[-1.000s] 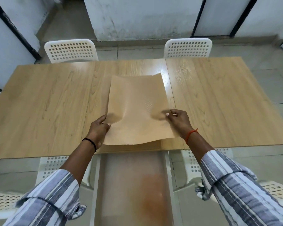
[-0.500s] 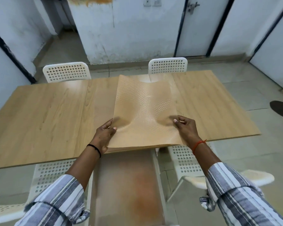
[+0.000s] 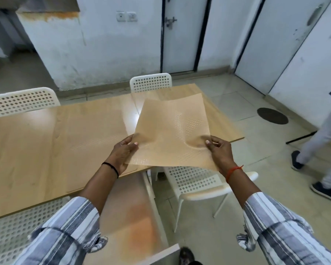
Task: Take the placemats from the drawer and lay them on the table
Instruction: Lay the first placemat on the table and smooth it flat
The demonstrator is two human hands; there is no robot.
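At centre frame, one tan perforated placemat (image 3: 172, 131) is held in the air above the right end of the worktop (image 3: 46, 150). The left hand (image 3: 122, 152) pinches its near left edge, thumb on top; the right hand (image 3: 221, 152) pinches the near right edge likewise. Both grips are clamped on the sheet, which sags between them and buckles at each thumb. Its far edge hangs free and slightly raised. The open drawer (image 3: 130, 217) shows at lower centre, below the worktop edge; what remains inside cannot be made out. A faint perforated outline on the worktop left of centre may be a mat already laid; not certain.

Assessment: the step in hand is laying this mat. Recommended: draw the hands apart to take out the sag, lower the far edge first, square it to the worktop edge before a chair (image 3: 195, 180), then let go of both sides together. Risk: a limp sheet creases or lands skewed if one side goes first.
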